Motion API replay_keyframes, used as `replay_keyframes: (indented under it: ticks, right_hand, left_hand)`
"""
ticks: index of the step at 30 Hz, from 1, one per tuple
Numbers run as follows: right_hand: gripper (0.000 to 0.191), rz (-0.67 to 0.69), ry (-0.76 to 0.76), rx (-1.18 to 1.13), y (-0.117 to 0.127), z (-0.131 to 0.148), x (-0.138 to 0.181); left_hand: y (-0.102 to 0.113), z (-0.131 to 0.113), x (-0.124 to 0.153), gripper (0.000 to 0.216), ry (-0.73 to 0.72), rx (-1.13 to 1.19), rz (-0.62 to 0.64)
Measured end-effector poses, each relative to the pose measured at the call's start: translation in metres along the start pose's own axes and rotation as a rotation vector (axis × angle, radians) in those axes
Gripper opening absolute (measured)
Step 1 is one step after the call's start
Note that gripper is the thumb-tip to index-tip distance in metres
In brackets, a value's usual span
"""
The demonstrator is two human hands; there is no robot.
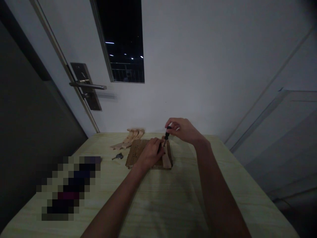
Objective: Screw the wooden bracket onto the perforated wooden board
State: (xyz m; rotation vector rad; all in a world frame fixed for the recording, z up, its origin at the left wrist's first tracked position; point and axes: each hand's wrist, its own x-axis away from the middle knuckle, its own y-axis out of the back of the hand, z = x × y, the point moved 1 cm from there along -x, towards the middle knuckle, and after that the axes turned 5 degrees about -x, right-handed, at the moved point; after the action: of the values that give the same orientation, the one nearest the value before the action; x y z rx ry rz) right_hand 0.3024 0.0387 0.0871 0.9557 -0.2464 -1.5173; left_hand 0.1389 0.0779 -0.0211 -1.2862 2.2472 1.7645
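A flat wooden board (135, 153) with small holes lies near the far end of the table. A light wooden piece (166, 160) rests along its right side. My left hand (150, 153) lies on the board, fingers curled against that piece. My right hand (183, 129) pinches the black handle of a small screwdriver (167, 133), held upright with its tip down at the wooden piece.
Several pale wooden slats (129, 139) lie behind the board by the wall. Small dark metal parts (118, 156) sit left of the board. A blurred dark object (68, 188) occupies the table's (163, 205) left side. A door with a lever handle (87, 86) stands left.
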Motion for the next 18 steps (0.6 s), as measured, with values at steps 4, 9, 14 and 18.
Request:
replay_keyframes:
  ticks: [4, 9, 14, 18]
  right_hand:
    - [0.017, -0.025, -0.014, 0.028, -0.0016, -0.0033, -0.0015]
    - [0.02, -0.052, 0.008, 0.055, -0.0028, -0.0034, -0.0028]
    - [0.004, 0.02, 0.052, 0.026, -0.0035, 0.0016, -0.0036]
    - [0.014, 0.056, -0.016, 0.022, 0.0001, -0.0006, 0.0007]
  left_hand:
    - [-0.0001, -0.0004, 0.0001, 0.022, 0.019, -0.001, 0.005]
    - [-0.0002, -0.001, -0.0004, 0.022, 0.036, 0.0, 0.016]
    - [0.0007, -0.0015, -0.0008, 0.02, 0.024, -0.001, 0.018]
    - [0.0006, -0.0021, -0.0007, 0.021, 0.03, -0.008, 0.024]
